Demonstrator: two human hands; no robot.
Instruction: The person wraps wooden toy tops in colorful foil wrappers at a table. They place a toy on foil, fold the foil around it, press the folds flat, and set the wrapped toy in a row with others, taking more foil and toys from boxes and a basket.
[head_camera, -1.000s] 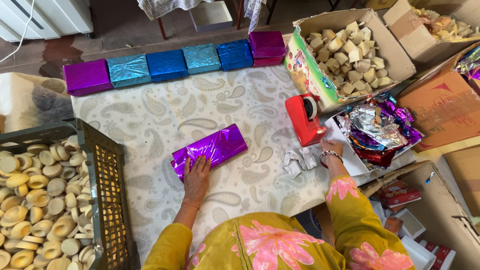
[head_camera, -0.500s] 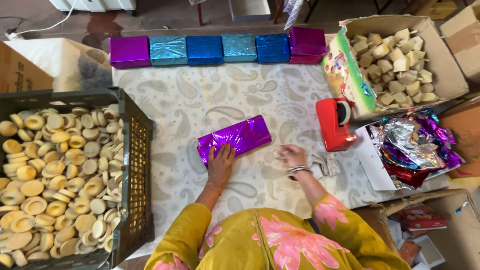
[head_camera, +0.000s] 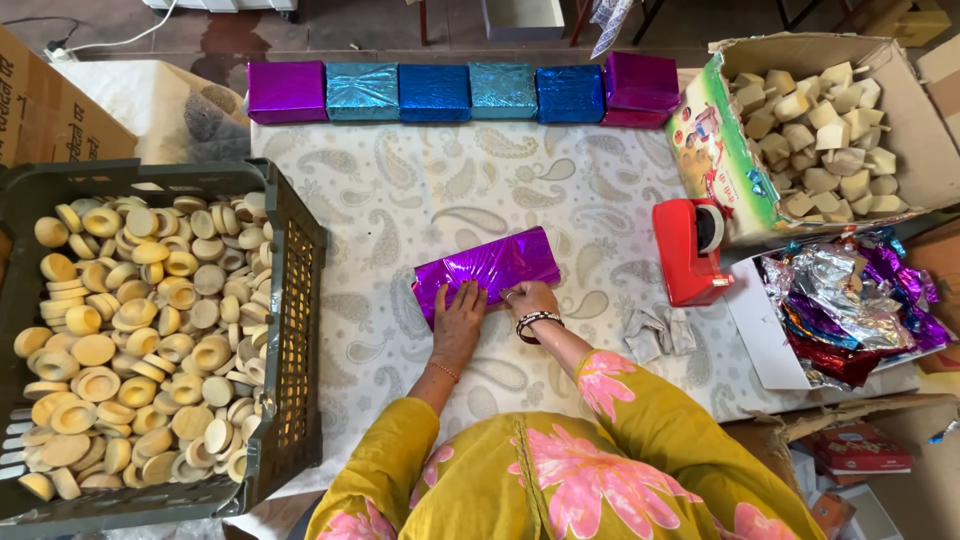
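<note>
A box wrapped in shiny purple foil (head_camera: 487, 270) lies in the middle of the paisley tablecloth (head_camera: 400, 200). My left hand (head_camera: 459, 322) rests flat on its near edge, fingers spread. My right hand (head_camera: 529, 298) touches the same edge just to the right, fingers curled against the foil. A beaded bracelet sits on the right wrist. Neither hand lifts the box.
A row of purple and blue foil-wrapped boxes (head_camera: 470, 92) lines the far edge. A dark crate of round yellow pieces (head_camera: 140, 330) stands at left. A red tape dispenser (head_camera: 692, 248), a crumpled cloth (head_camera: 658, 330), foil sheets (head_camera: 850, 310) and a carton of tan blocks (head_camera: 820, 120) are at right.
My right hand has come from beside the tape dispenser to the purple box and now touches its near edge. My left hand has stayed on the box.
</note>
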